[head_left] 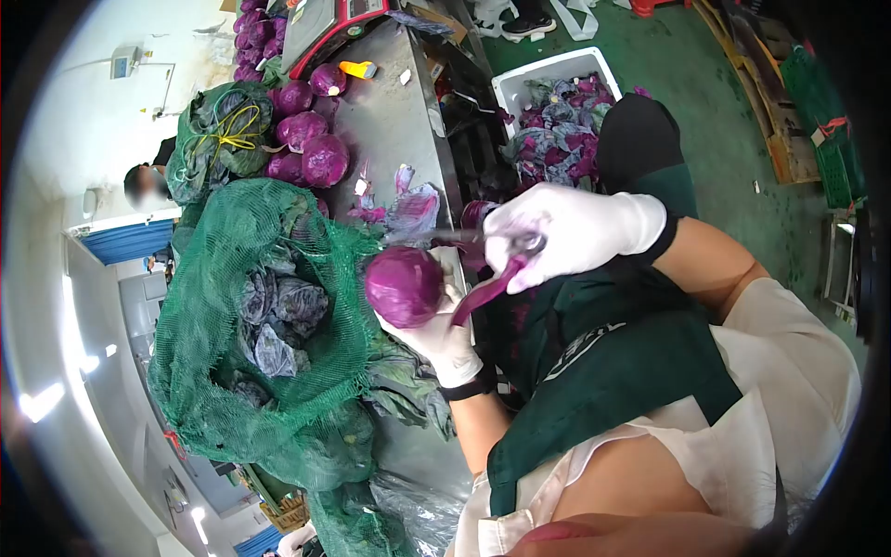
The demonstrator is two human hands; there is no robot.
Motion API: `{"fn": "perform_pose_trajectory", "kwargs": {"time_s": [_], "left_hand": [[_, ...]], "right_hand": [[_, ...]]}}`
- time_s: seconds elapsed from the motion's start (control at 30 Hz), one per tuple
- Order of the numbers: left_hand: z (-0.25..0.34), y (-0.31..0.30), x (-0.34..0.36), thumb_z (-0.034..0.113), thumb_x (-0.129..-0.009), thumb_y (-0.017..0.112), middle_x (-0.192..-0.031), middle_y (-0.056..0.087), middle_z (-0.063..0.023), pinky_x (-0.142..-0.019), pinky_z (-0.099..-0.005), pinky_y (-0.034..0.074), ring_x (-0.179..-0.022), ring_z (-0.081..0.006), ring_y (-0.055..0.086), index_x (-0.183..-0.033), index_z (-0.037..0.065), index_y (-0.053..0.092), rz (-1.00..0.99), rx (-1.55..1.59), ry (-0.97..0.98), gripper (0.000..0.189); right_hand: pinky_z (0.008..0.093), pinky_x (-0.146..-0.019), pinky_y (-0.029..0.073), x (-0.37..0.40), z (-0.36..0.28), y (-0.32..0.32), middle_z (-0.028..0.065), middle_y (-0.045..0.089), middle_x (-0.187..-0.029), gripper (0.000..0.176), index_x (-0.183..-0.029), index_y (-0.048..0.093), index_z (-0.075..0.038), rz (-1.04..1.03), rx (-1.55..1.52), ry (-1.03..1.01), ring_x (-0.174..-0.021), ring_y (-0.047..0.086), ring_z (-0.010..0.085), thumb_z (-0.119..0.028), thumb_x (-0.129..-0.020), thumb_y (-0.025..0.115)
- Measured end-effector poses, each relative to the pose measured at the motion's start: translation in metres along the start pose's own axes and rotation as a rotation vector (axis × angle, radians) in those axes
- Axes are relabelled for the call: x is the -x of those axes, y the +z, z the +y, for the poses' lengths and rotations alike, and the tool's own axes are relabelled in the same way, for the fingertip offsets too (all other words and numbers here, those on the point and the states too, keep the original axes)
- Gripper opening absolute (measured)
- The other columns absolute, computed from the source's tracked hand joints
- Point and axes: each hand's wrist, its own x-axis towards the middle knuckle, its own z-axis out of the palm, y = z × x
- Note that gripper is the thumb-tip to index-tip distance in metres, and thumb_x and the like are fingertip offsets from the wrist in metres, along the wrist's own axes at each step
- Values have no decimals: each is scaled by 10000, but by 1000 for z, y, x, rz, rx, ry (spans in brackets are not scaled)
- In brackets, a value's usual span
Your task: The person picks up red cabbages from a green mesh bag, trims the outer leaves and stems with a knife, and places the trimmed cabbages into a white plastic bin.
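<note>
The right hand (566, 232), centre frame, and left hand (441, 339) below it wear white gloves (603, 223) with black cuffs (469, 385). A dark green apron (603, 371) with white lettering overlies a white short-sleeved shirt (798, 371).

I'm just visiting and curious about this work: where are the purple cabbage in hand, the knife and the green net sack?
purple cabbage (401, 283), head view, on its rounded side.
knife (432, 238), head view, on the blade.
green net sack (213, 241), head view, on its upper mesh.
</note>
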Motion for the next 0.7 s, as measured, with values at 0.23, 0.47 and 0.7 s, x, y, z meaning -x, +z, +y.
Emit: {"fn": "perform_pose_trajectory", "kwargs": {"time_s": [0.23, 0.47, 0.7], "left_hand": [[0, -6, 4, 375, -860, 688, -1390, 499, -269, -885, -449, 551, -1168, -375, 581, -1419, 11, 431, -237, 495, -379, 715], [-16, 40, 12, 362, -938, 566, -1149, 572, -23, -828, -425, 522, -1047, -219, 577, -1282, 127, 549, -230, 430, -382, 417], [-21, 45, 16, 362, -946, 552, -1068, 621, 6, -759, -341, 430, -940, -162, 552, -1182, 111, 593, -159, 226, -265, 347]], "right_hand": [[357, -774, 570, -9, 29, -39, 107, 700, -1029, 445, -1161, 618, -56, 394, 979, -90, -948, 696, 256, -187, -768, 781], [406, -755, 525, -57, 20, 18, 94, 653, -931, 327, -1054, 581, -77, 170, 595, -360, -851, 662, 327, -158, -790, 757], [397, -702, 501, -50, 17, 18, 95, 636, -848, 242, -982, 599, -70, 113, 554, -186, -794, 654, 320, -147, -790, 725]]}}
